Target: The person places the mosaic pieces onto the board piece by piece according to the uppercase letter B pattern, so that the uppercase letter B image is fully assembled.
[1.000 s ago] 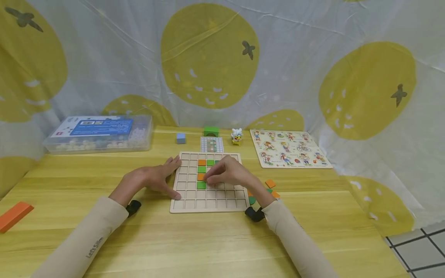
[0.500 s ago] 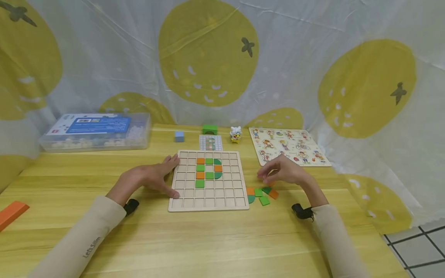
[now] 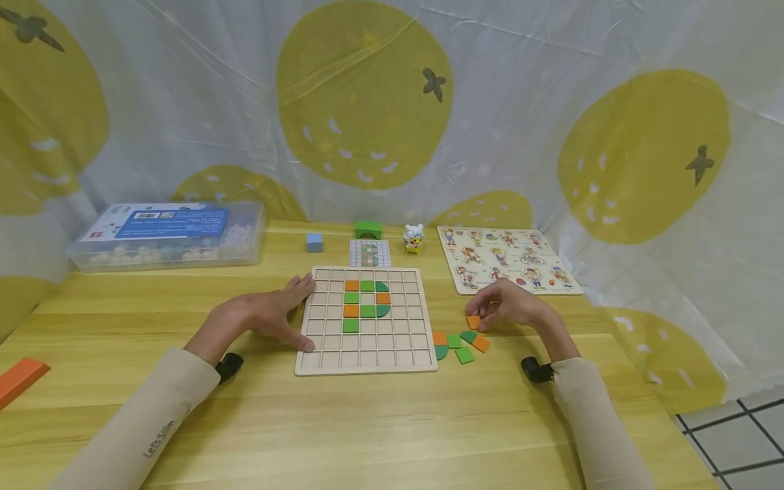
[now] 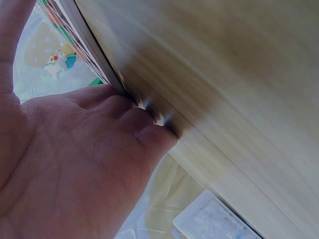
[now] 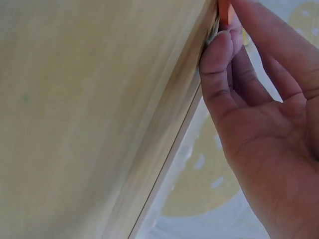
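Observation:
A square wooden grid board lies on the table, with orange and green square tiles and two dark green rounded tiles set in its cells. My left hand is spread at the board's left side, thumb on its lower left edge and fingertips by the upper left edge. Right of the board, my right hand pinches an orange square tile between thumb and fingers, low over the table; in the right wrist view that orange tile shows at the fingertips. Loose tiles lie just below this hand.
Behind the board are a pattern card, a green arch block, a blue cube and a small figurine. A picture puzzle board lies back right, a clear bead case back left, an orange block far left.
My right hand has left the board, moved right to the loose tiles and taken hold of an orange tile there. The left hand has stayed at the board's edge.

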The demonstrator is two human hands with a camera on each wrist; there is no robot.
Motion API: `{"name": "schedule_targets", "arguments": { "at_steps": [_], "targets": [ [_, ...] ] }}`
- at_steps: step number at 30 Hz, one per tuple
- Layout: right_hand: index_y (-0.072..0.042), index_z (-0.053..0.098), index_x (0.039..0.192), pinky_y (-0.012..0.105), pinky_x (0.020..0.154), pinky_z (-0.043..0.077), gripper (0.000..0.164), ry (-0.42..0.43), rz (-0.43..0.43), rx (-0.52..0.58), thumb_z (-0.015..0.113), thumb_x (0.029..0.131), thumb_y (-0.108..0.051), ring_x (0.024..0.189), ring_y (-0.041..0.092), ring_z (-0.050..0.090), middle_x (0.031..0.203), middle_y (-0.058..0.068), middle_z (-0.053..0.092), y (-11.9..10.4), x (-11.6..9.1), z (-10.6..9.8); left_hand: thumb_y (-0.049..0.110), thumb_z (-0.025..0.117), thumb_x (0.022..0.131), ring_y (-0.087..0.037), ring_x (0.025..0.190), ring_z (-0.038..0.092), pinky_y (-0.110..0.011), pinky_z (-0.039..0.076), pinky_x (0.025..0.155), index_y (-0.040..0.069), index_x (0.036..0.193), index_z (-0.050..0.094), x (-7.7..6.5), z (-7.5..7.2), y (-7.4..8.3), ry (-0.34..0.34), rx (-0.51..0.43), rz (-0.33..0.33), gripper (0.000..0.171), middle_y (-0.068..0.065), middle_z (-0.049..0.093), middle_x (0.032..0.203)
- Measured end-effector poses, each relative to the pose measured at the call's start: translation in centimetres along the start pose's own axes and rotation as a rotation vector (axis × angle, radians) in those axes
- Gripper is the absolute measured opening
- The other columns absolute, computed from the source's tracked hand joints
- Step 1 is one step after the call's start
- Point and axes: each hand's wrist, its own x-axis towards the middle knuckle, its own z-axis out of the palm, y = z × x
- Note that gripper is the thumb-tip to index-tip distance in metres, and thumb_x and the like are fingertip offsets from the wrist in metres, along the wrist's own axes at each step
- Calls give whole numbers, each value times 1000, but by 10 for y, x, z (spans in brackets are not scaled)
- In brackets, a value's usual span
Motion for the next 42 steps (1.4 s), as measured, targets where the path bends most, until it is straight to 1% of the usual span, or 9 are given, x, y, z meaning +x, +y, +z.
{"name": "schedule_targets", "arguments": {
  "at_steps": [6,9,13,19,22,25,30,36,42],
  "targets": [
    [6,79,104,24,72,54,24,8,22,-84,89,82,7,79,16,60,91,13,75,-5,2,3,51,92,85,-46,164,-9,-67,11,129,-4,171,2,0,1,-1,3,-1,1,136,-25,-11,178],
    [5,79,102,25,73,55,22,26,18,-78,89,83,6,79,17,63,91,12,75,-6,2,3,50,92,85,-46,164,-10,-67,10,129,-4,171,2,0,2,-1,5,-7,4,136,-25,-11,178],
    [5,80,102,29,76,60,18,54,-48,-32,87,86,6,83,19,72,95,15,78,-15,9,8,49,92,85,-47,164,-10,-67,9,129,-4,171,2,-2,2,-2,6,-12,7,136,-26,-11,178],
    [0,83,106,47,73,65,11,1,-73,61,81,95,-2,80,33,76,95,14,81,-67,51,44,50,92,84,-47,164,-9,-68,10,128,-4,171,2,-4,1,-4,12,0,-2,137,-25,-11,178],
    [1,83,106,47,74,65,10,-28,-75,104,79,98,-2,77,36,76,91,13,81,-95,75,68,50,92,84,-46,164,-10,-67,10,129,-3,171,1,-4,0,-4,13,-2,-2,137,-24,-11,178],
    [5,82,106,45,74,66,11,-67,-79,146,76,98,1,74,34,77,87,17,80,-110,92,89,50,92,85,-46,164,-10,-67,10,129,-4,171,2,-2,1,-3,12,-3,6,136,-24,-11,178],
    [10,80,108,41,72,66,12,-82,-39,141,74,98,7,69,27,78,87,20,79,-115,101,106,50,91,86,-45,165,-9,-65,10,130,-4,171,3,3,3,1,4,2,15,134,-24,-10,179],
    [10,80,109,38,73,66,14,-76,-62,87,72,98,10,72,29,79,93,21,80,-115,101,108,50,91,86,-44,165,-9,-64,10,130,-3,171,2,5,3,0,5,15,3,134,-23,-10,179],
    [10,81,109,36,76,65,13,-77,-79,62,72,100,5,75,29,79,88,18,80,-113,102,108,49,91,86,-44,165,-10,-64,8,131,-4,171,2,4,2,-2,5,9,2,134,-23,-10,179]
  ]
}}
